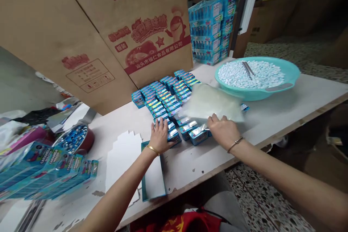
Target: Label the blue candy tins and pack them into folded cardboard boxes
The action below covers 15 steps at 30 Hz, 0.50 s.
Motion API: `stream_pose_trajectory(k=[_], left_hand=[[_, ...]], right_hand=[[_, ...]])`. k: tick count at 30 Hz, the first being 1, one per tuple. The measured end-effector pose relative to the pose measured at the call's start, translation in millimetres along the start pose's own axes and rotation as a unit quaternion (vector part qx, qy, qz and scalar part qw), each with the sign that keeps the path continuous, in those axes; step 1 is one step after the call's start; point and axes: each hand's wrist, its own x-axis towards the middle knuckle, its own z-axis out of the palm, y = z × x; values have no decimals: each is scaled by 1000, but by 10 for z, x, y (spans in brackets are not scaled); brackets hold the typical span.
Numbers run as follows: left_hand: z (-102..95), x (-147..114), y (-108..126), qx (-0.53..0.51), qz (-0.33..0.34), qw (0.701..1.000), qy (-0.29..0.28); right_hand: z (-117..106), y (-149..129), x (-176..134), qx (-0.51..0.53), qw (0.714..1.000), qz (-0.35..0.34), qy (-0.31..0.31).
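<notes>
Rows of small blue tins (163, 98) with shiny lids cover the middle of the table. My left hand (160, 137) rests on the nearest tins, fingers spread, palm over the end of an open shallow blue box (154, 179) with a white inside. Curled fingers of my right hand (223, 131) grip the near edge of a pale, translucent plastic sheet (214, 103). It is blurred, and hides some of the tins beneath it; whether it is a bag or a flat sheet I cannot tell. A few tins (198, 136) show along its near side.
A turquoise basin (258, 95) of pale candies with metal tongs (247, 69) stands right. Behind are a large cardboard box (108, 43) and stacked blue packs (210, 29). At left lie white card blanks (121, 163), a red bowl (87, 139) of wrapped pieces and blue boxes (51, 174).
</notes>
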Motion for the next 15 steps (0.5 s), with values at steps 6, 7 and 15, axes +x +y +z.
stream_pose_trajectory(k=[6,7,15], left_hand=[[23,-153,79,14,5,999,50],[16,-129,68,6,10,999,52],[-230,-151,-208,-111,12,991,72]], right_hand=[[9,-174,-388,136,981,-50,132],[3,-279,-519,174,972,-76,137],[587,-1650,-1135,411,907,-86,-5]])
